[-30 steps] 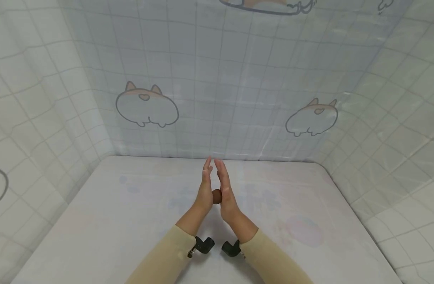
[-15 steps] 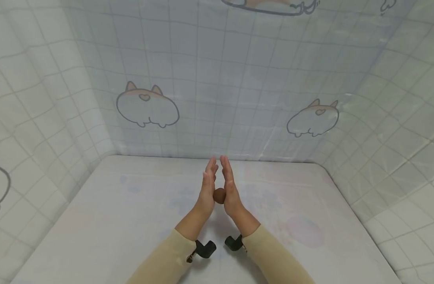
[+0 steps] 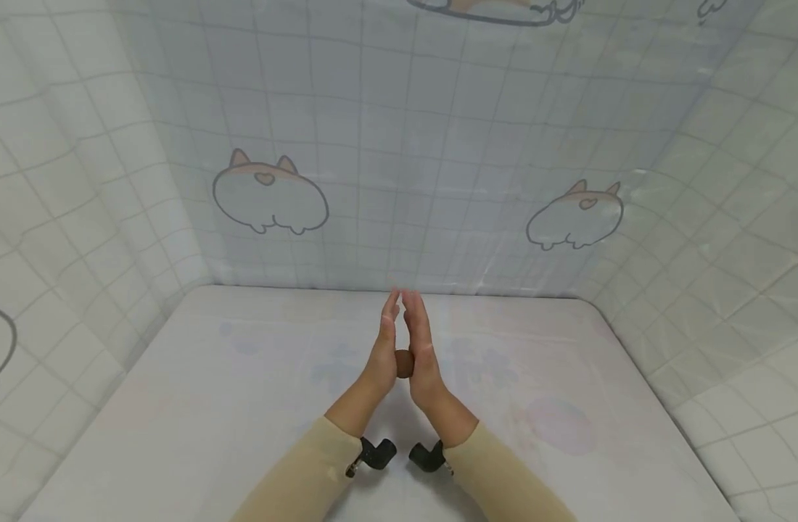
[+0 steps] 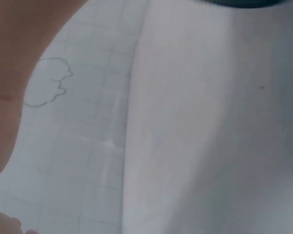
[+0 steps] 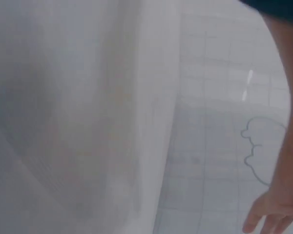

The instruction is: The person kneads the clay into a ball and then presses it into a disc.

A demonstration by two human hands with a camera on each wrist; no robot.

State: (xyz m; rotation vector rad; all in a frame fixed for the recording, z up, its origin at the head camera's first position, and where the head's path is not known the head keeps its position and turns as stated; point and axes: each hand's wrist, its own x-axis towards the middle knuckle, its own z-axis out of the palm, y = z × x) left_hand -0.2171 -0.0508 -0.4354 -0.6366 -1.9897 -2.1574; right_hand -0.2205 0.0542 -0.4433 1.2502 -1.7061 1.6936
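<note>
A small, matte brown ball (image 3: pixel 404 364), perhaps of clay, sits pressed between the two palms in the head view. Its left and right sides are covered by the hands. The left hand (image 3: pixel 381 357) stands upright with straight fingers, its palm against the ball. Facing it, the right hand (image 3: pixel 425 362) also has straight fingers and touches the ball with its palm. Both sets of fingertips lean close together at the top. Part of the left hand (image 4: pixel 5 97) fills the left edge of the left wrist view; the right hand (image 5: pixel 283 200) shows at lower right in its own wrist view.
Beneath the hands lies a white table (image 3: pixel 242 406) with faint coloured prints. A grid-patterned sheet (image 3: pixel 386 159) with cartoon animals rises behind it and on both sides. Black camera mounts (image 3: pixel 378 454) sit at the cream-sleeved wrists.
The palms shift slightly against each other with the ball staying between them. Half a second ago the ball looked rounder and more of it showed; now the hands are a little closer.
</note>
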